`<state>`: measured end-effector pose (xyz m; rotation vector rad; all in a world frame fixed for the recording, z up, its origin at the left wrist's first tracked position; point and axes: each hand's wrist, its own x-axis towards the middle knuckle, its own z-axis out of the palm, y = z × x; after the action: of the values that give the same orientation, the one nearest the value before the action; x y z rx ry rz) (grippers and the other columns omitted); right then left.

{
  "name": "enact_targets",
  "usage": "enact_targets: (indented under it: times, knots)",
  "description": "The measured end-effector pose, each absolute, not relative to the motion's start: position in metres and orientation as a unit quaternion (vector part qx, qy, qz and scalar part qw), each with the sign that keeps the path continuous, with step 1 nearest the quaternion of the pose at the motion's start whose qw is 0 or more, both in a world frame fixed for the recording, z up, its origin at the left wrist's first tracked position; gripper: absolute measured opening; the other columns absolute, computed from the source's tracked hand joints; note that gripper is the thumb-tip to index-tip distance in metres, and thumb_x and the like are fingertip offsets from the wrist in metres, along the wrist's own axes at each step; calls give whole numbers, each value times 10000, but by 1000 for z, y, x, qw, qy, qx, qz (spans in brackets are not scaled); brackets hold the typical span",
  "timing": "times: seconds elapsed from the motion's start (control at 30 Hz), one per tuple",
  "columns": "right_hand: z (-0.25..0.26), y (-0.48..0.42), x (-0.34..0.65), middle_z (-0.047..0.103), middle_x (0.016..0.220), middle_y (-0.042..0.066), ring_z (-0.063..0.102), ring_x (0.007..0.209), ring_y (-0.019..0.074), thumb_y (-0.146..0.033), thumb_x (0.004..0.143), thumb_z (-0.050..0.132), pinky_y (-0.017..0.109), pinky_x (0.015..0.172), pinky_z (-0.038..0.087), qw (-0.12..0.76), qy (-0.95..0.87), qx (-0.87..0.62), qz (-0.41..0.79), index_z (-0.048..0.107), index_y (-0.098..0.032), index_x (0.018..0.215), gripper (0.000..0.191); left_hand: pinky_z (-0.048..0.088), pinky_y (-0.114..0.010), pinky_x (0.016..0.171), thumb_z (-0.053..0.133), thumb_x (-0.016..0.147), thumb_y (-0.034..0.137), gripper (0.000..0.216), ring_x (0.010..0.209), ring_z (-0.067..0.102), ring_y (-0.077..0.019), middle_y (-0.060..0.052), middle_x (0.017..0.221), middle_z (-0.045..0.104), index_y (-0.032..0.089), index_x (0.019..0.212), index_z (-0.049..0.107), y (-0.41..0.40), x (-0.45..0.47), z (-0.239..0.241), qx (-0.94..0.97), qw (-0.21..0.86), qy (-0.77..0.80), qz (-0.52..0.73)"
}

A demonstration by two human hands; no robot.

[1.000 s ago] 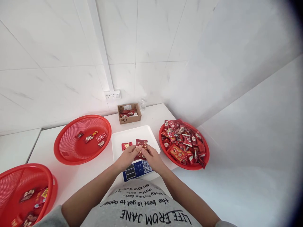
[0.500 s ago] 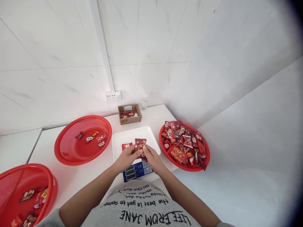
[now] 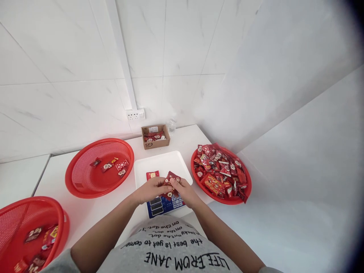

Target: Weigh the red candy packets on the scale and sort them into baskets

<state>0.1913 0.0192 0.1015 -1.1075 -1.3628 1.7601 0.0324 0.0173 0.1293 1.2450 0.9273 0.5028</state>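
Observation:
Both hands meet over the front of a white scale tray (image 3: 159, 162). My left hand (image 3: 150, 189) and my right hand (image 3: 183, 191) each pinch a dark red snack packet (image 3: 172, 177), which is tilted between the fingertips. A second small red packet (image 3: 152, 174) lies flat on the tray just beyond my left hand. The scale's blue keypad and display (image 3: 165, 203) show below my hands.
A red basket (image 3: 221, 173) heaped with red packets stands at the right. Another red basket (image 3: 99, 167) with several packets sits at the left, a third (image 3: 31, 231) at the bottom left. A small cardboard box (image 3: 155, 136) and a clear bottle (image 3: 171, 125) stand by the tiled wall.
The packet held upright between my hands has been turned and lowered, now tilted closer to the scale's front. My hands stay together in the same spot.

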Motion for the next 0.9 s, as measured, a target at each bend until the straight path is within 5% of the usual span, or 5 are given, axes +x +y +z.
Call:
enact_targets:
  times: [0.33,0.57,0.73,0.9]
  knots:
    - [70,19,200,537,594,-12,466,539,101,-562,825,351,230,543,369,308,-569,-496,579,546,-164,683,466,443,-244,572,512,756,494,346,660,565,-130,-2,754,577,164,857,527,21,38,88,547,637,486,243]
    - [42,28,276,618,779,24,542,724,144,-308,797,467,258,680,388,238,-631,-674,302,598,-184,789,180,403,-237,529,512,724,471,304,641,608,-159,-7,680,629,173,775,530,56,32,51,564,536,597,195]
    - [38,36,340,611,953,58,537,877,176,-314,813,440,264,701,384,201,-561,-788,158,605,-198,914,226,453,-308,726,505,754,396,419,882,612,-208,-80,1009,643,182,1113,479,84,27,26,620,372,667,176]
    - [37,43,354,613,998,67,504,936,195,-314,852,391,276,754,365,134,-590,-793,74,620,-204,955,275,363,-385,944,455,795,349,403,1123,473,-253,-107,1171,553,159,1149,490,82,26,14,706,245,637,190]
